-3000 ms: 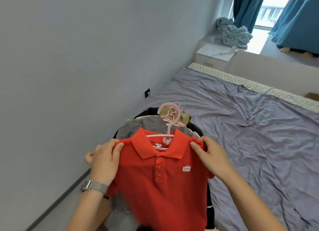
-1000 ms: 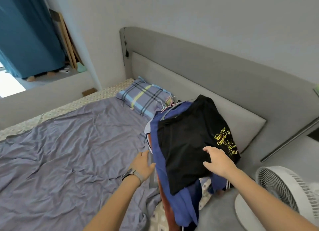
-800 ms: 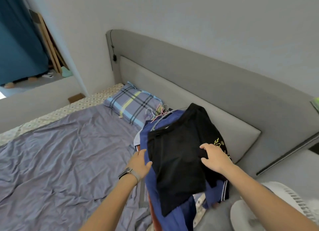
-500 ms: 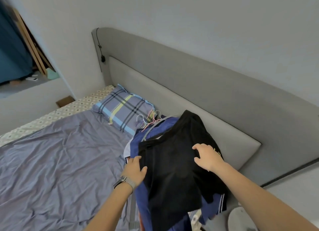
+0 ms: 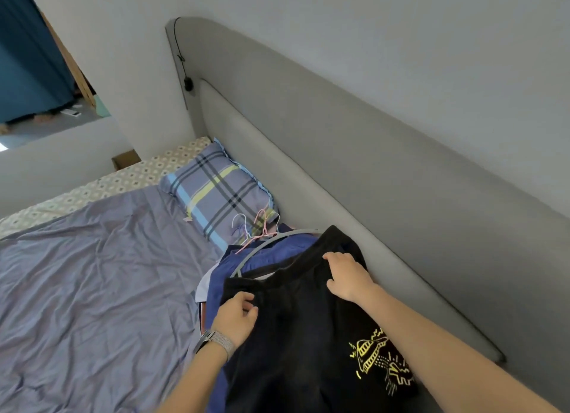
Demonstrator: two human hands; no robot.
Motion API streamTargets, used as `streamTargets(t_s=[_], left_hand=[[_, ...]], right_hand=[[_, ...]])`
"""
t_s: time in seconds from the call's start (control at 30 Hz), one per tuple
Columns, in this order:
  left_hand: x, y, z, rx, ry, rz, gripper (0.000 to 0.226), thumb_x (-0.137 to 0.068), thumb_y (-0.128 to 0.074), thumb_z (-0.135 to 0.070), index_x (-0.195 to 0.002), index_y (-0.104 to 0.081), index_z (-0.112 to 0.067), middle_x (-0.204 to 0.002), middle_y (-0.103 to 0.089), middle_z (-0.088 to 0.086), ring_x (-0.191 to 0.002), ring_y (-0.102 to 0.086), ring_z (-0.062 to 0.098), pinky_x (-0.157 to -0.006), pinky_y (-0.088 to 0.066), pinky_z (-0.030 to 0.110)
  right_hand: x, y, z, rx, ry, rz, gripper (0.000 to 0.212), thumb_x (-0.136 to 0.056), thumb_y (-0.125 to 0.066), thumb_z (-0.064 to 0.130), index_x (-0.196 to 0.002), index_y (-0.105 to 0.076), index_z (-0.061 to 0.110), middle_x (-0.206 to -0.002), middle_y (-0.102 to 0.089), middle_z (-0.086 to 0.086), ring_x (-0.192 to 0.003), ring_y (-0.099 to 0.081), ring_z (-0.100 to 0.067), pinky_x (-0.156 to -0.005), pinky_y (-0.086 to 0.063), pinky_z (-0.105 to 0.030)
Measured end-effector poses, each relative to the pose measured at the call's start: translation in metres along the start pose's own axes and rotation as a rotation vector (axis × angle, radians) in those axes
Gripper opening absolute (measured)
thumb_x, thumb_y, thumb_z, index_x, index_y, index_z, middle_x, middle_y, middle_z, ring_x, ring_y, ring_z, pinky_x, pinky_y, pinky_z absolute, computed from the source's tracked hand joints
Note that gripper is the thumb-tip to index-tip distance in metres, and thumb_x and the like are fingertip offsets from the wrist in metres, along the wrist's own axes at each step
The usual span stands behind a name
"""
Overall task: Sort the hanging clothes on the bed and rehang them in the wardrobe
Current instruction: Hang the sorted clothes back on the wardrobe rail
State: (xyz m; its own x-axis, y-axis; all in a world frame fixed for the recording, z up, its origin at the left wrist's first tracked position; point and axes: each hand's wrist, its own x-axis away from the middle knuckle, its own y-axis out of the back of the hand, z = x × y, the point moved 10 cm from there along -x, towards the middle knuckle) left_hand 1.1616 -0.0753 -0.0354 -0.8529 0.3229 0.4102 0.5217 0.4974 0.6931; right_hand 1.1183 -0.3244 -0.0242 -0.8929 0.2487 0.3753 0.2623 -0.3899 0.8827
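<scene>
At lower centre of the frame the left hand (image 5: 236,315) is seen with fingers curled round the near edge of the black garment (image 5: 308,344), which tops the pile of hanging clothes (image 5: 262,258) beside the headboard (image 5: 339,172), right of centre. Just right of it, the right hand (image 5: 347,273) pinches the garment's upper edge. Both edges should probably be lifted together, so the hangers (image 5: 259,227) beneath are not dragged along.

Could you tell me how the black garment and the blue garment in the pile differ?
The black garment lies on top, gripped by the left hand and right hand; the blue garment lies beneath, mostly covered. The black one carries a yellow print; the blue looks plain. Both lie on the bed.
</scene>
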Motion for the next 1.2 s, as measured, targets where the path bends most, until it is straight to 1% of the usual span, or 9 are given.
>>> streamTargets(t_s=[0.23, 0.4, 0.63, 0.77, 0.9, 1.03, 1.1, 1.17, 1.2], left_hand=[[-0.051, -0.020, -0.015, 0.041, 0.063, -0.031, 0.031, -0.088, -0.059, -0.017, -0.119, -0.058, -0.013, -0.109, -0.062, 0.001, -0.085, -0.058, 0.008, -0.083, -0.042, 0.016], [-0.072, -0.017, 0.001, 0.065, 0.115, -0.052, 0.031, -0.088, -0.058, -0.016, -0.120, -0.056, -0.013, -0.112, -0.060, 0.002, -0.090, -0.059, 0.010, -0.083, -0.042, 0.015], [-0.078, -0.014, 0.039, 0.105, 0.204, -0.071, 0.029, -0.089, -0.057, -0.012, -0.118, -0.057, -0.009, -0.110, -0.061, 0.005, -0.082, -0.057, 0.010, -0.082, -0.044, 0.018], [-0.080, -0.013, 0.051, 0.109, 0.221, -0.071, 0.031, -0.089, -0.058, -0.013, -0.119, -0.055, -0.010, -0.113, -0.060, 0.006, -0.081, -0.058, 0.009, -0.084, -0.045, 0.020], [-0.079, 0.013, 0.048, 0.056, 0.134, -0.255, 0.063, -0.077, -0.073, -0.019, -0.132, -0.044, -0.004, -0.128, -0.046, 0.014, -0.118, -0.047, 0.028, -0.105, -0.032, 0.030], [-0.075, 0.057, 0.052, -0.221, 0.111, -0.414, 0.090, -0.065, -0.066, -0.058, -0.139, -0.035, -0.018, -0.136, -0.043, 0.014, -0.127, -0.041, 0.033, -0.101, -0.039, 0.045], [-0.077, 0.056, 0.056, -0.283, 0.167, -0.223, 0.063, -0.075, -0.065, -0.055, -0.129, -0.045, -0.028, -0.127, -0.051, -0.002, -0.124, -0.046, 0.023, -0.099, -0.038, 0.040], [-0.070, 0.050, 0.051, -0.259, 0.100, -0.031, 0.004, -0.089, -0.056, -0.041, -0.090, -0.056, -0.037, -0.087, -0.061, -0.012, -0.096, -0.061, 0.015, -0.086, -0.044, 0.031], [-0.063, 0.053, 0.043, -0.221, 0.044, -0.027, 0.019, -0.091, -0.053, -0.032, -0.073, -0.054, -0.036, -0.068, -0.058, -0.012, -0.078, -0.061, 0.010, -0.078, -0.047, 0.029]], right_hand=[[-0.091, 0.006, -0.002, 0.220, 0.161, -0.161, 0.076, -0.089, -0.060, 0.034, -0.149, -0.018, 0.010, -0.151, -0.027, -0.006, -0.140, -0.023, -0.026, -0.119, -0.015, -0.037], [-0.148, -0.029, -0.010, 0.347, 0.111, -0.031, 0.090, -0.085, -0.059, 0.054, -0.150, -0.016, 0.009, -0.152, -0.028, -0.009, -0.140, -0.026, -0.027, -0.118, -0.014, -0.042], [-0.174, -0.089, -0.018, 0.088, 0.003, 0.253, 0.055, -0.079, -0.065, 0.056, -0.116, -0.051, 0.018, -0.115, -0.062, -0.004, -0.108, -0.060, -0.025, -0.081, -0.050, -0.033], [-0.153, -0.084, -0.011, -0.163, 0.026, 0.172, 0.043, -0.088, -0.052, 0.058, -0.063, -0.050, 0.023, -0.059, -0.051, 0.005, -0.071, -0.060, -0.021, -0.055, -0.036, -0.032], [-0.125, -0.065, 0.010, -0.204, 0.163, 0.220, 0.053, -0.088, -0.051, 0.059, -0.064, -0.059, 0.012, -0.058, -0.056, -0.002, -0.059, -0.055, -0.016, -0.057, -0.040, -0.038], [-0.092, -0.030, 0.030, -0.192, 0.321, 0.334, 0.057, -0.086, -0.054, 0.059, -0.055, -0.044, 0.013, -0.053, -0.039, 0.000, -0.052, -0.034, -0.010, -0.054, -0.028, -0.029], [-0.076, -0.009, 0.033, -0.250, 0.340, 0.335, 0.055, -0.087, -0.056, 0.055, -0.051, -0.037, 0.018, -0.051, -0.032, 0.003, -0.051, -0.029, -0.009, -0.054, -0.025, -0.028], [-0.060, 0.011, 0.035, -0.320, 0.344, 0.302, 0.056, -0.087, -0.059, 0.050, -0.049, -0.031, 0.020, -0.050, -0.026, 0.005, -0.051, -0.025, -0.009, -0.053, -0.022, -0.028], [-0.052, 0.020, 0.035, -0.353, 0.341, 0.277, 0.057, -0.087, -0.060, 0.048, -0.049, -0.029, 0.019, -0.051, -0.024, 0.005, -0.051, -0.024, -0.010, -0.054, -0.021, -0.028]])
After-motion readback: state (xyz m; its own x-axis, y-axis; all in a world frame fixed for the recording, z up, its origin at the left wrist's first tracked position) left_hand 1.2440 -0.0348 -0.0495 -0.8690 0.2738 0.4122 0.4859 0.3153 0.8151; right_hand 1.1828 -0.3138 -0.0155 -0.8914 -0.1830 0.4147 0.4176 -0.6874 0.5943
